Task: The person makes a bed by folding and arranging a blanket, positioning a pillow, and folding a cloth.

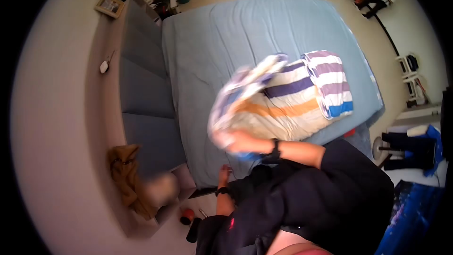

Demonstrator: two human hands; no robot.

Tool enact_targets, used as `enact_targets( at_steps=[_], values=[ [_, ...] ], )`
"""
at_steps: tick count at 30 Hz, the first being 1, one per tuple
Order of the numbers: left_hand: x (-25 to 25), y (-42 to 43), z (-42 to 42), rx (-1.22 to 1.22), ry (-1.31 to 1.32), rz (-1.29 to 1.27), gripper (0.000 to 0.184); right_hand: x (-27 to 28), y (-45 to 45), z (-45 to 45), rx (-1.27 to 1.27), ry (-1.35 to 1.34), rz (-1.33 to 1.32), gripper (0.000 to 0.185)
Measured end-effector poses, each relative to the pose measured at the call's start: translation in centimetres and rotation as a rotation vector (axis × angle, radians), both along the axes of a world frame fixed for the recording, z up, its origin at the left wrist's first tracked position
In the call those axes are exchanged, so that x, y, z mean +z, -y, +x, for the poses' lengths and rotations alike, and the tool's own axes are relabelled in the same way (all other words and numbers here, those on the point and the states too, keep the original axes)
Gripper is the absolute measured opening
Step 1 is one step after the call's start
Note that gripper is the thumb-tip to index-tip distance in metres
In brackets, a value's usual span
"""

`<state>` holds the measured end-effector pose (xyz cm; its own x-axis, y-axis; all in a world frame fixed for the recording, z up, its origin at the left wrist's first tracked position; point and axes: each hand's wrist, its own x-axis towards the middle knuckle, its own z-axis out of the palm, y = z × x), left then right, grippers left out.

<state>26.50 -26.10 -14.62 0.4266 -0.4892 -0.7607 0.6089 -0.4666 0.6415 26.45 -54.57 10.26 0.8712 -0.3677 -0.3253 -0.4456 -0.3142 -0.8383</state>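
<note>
The grip of the right hand (238,140), blurred, is closed on the raised end of the striped quilt (288,104), which lies partly folded on the bed (203,66). The left hand (224,174) is lower, near the bed's edge, fingers slightly bent; how far open its grip is, I cannot tell. Beyond stands a grey-blue headboard (144,85).

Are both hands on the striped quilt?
No, only the right hand is at the striped quilt; the left hand is apart from it, near the edge of the bed.
</note>
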Motion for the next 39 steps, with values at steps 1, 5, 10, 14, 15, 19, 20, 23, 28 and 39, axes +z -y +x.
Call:
enact_targets(
  at_steps=[1,5,10,14,15,19,20,23,28,39],
  values=[
    [0.5,-1.0,1.2,0.05,0.07,-0.073,0.033,1.0,-4.0,2.0,0.197,0.22,0.038,0.039],
    [0.4,-6.8,3.9,0.016,0.254,-0.086,0.027,2.9,-15.9,5.3,1.135,0.846,0.076,0.026],
    [-2.1,-11.6,2.5,-0.353,1.119,-0.131,0.022,-3.2,-14.3,2.2,1.141,0.391,-0.066,0.025],
    [-8.6,-10.9,0.0,0.344,-0.275,0.296,0.007,-17.2,-1.8,-8.4,0.327,0.006,-0.402,0.03],
    [-9.1,-10.8,-0.6,0.216,-0.203,0.316,0.01,-17.5,2.0,-11.7,0.184,-0.399,-0.495,0.031],
    [-9.6,-7.8,0.8,-0.808,0.657,0.049,0.018,-15.2,13.2,-25.5,-0.627,-0.836,0.043,0.023],
    [-7.0,-5.2,0.9,-1.013,1.058,-0.07,0.021,-14.3,15.7,-28.8,-0.797,-0.871,0.24,0.023],
    [1.0,4.0,0.8,-0.102,-0.025,0.313,0.025,-13.2,18.4,-36.0,-0.834,-0.504,0.247,0.026],
    [28.6,27.7,3.0,-0.429,1.105,-0.51,0.056,-14.0,20.3,-43.1,-0.624,-0.541,0.215,0.034],
    [62.9,49.6,-9.8,-0.126,1.641,-1.908,0.049,-24.7,31.0,-44.5,-0.684,-0.354,0.457,0.022]
  ],
)
